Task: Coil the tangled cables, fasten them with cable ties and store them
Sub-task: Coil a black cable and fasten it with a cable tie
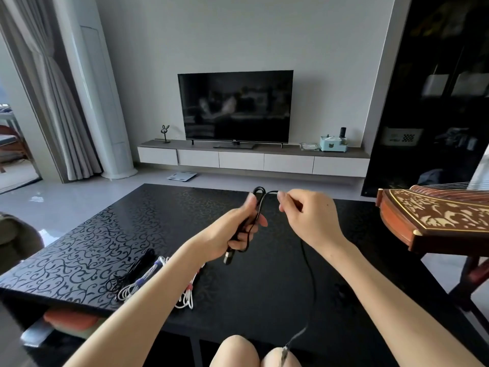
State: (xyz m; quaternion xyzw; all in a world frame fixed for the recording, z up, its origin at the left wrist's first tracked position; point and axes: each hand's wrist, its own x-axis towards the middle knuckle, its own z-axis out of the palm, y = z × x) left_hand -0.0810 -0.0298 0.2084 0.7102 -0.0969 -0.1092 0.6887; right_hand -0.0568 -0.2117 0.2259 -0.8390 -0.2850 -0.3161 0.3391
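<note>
Several coiled cables (137, 276) are seen lying on the patterned black table (92, 234) at left. Loops of a black cable (258, 189) are gripped in the left hand (232, 229) above the table, while its strand is pinched by the right hand (307, 210), the loose end trailing to the knees.

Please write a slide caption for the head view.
Left hand and right hand hold a looped black cable above the table.

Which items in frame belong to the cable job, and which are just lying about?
Job: black cable, gripped by left hand and pinched by right hand; black bundle and white cables on the table.
Lying about: TV, stringed instrument, tissue box, floor scale.
</note>
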